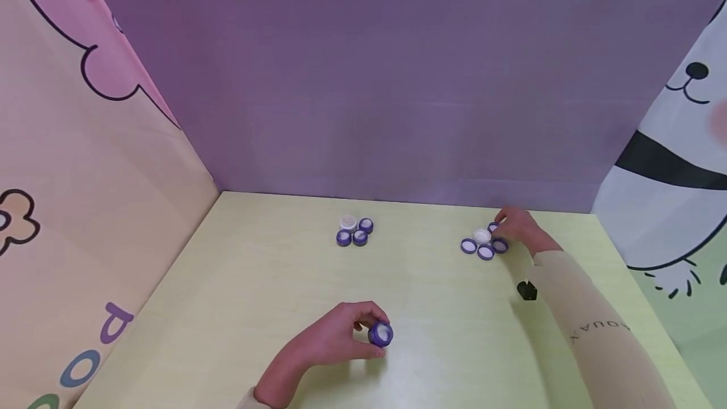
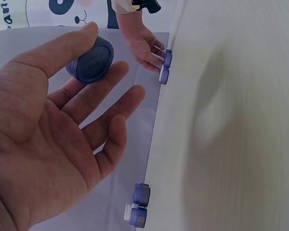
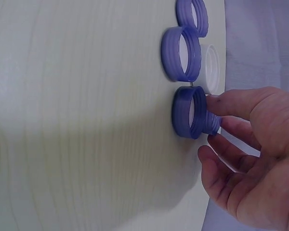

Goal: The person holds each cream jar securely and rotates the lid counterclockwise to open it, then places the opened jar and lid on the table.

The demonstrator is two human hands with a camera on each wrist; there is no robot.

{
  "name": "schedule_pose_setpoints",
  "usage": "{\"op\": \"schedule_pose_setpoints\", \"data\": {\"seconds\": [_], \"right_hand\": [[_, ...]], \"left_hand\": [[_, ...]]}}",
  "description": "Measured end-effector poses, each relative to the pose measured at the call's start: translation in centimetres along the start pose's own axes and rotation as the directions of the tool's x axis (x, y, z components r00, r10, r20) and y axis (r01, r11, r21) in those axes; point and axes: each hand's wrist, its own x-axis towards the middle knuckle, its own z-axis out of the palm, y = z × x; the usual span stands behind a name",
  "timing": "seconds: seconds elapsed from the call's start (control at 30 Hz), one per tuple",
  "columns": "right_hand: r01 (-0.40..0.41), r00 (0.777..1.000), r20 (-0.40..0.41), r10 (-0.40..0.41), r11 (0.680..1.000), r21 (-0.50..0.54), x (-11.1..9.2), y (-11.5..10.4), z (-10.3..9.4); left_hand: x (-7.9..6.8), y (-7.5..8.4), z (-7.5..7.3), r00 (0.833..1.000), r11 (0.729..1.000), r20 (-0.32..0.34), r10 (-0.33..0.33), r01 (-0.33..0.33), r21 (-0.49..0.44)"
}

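Observation:
My left hand [image 1: 335, 336] pinches a small blue-purple jar [image 1: 380, 334] between thumb and fingers, above the near part of the table. In the left wrist view the flat dark base of this jar [image 2: 95, 62] faces the camera. Far to the right, my right hand [image 1: 518, 227] reaches to a cluster of screw caps. Its thumb and fingers pinch a blue cap [image 3: 213, 123] at the back of the cluster, partly hidden by the fingers. Beside it lie a white cap [image 1: 482, 236] and several blue ring-edged caps [image 1: 485, 252], their hollow sides up.
At the back middle of the table [image 1: 272, 283] stand a white jar [image 1: 348, 223] and three blue jars [image 1: 360, 237], close together. A small black block [image 1: 527, 290] shows beside the right sleeve [image 1: 602, 327]. A purple wall [image 1: 363, 81] rises behind the table, with printed panels at both sides.

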Motion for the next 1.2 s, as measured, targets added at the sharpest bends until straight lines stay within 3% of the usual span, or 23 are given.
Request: {"op": "schedule_pose_setpoints", "data": {"seconds": [0.4, 0.67, 0.97, 1.2], "right_hand": [[0.001, 1.0, 0.0, -0.001, 1.0, -0.001, -0.1, 0.0, -0.1], [0.044, 0.999, -0.014, -0.045, 0.998, -0.053, -0.6, -0.5, -0.8], [-0.029, 0.992, -0.12, 0.024, 0.999, -0.041, -3.2, -1.7, -0.8], [0.025, 0.988, -0.15, -0.031, 0.999, -0.044, -5.9, -2.4, -0.1]], "left_hand": [[0.1, 0.0, -0.1, 1.0, 1.0, 0.009, -0.014, 0.014, -0.011], [-0.1, -0.5, -0.1, 0.999, 1.0, -0.035, -0.009, 0.01, 0.019], [-0.4, -2.1, -1.0, 0.997, 0.999, -0.072, -0.013, 0.016, 0.048], [-1.1, -2.8, -2.2, 0.996, 0.997, -0.086, -0.018, 0.023, 0.067]]}}
